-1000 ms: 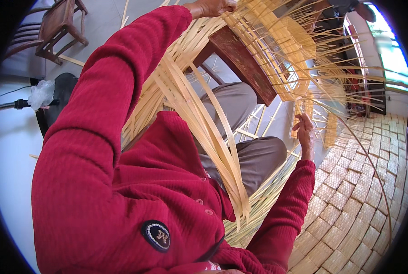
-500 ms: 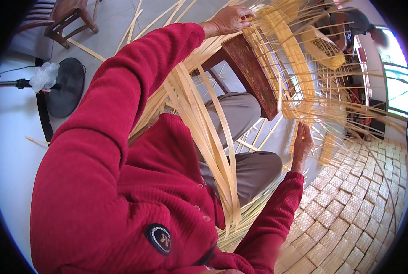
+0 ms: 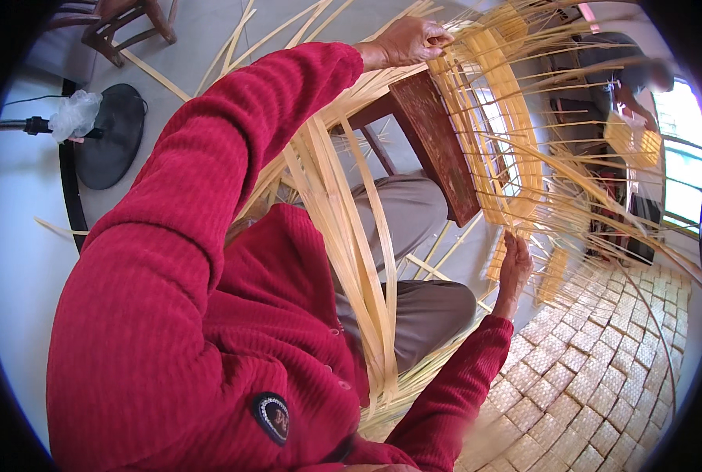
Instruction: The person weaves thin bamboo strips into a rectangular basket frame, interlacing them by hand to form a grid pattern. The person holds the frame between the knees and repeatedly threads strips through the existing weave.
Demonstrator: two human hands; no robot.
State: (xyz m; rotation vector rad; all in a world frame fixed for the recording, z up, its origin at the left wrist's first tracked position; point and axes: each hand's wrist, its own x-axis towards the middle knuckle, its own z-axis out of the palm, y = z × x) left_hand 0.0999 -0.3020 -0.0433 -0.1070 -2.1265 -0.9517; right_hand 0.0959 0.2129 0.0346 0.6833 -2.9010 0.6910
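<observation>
Both hands (image 3: 412, 42) (image 3: 514, 266) reach forward, pinching opposite ends of the woven basket (image 3: 511, 93).

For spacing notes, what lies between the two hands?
In the head view, the near edge of a partly woven piece runs between left hand and right hand, beside a reddish bench.

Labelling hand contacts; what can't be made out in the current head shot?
All in the head view:
Left hand: grip on the woven basket, contact too small.
Right hand: fingertip contact, also too small.
Red-brown bench: far side, behind the basket.
Wooden chair: upper part, cut by top edge.
</observation>
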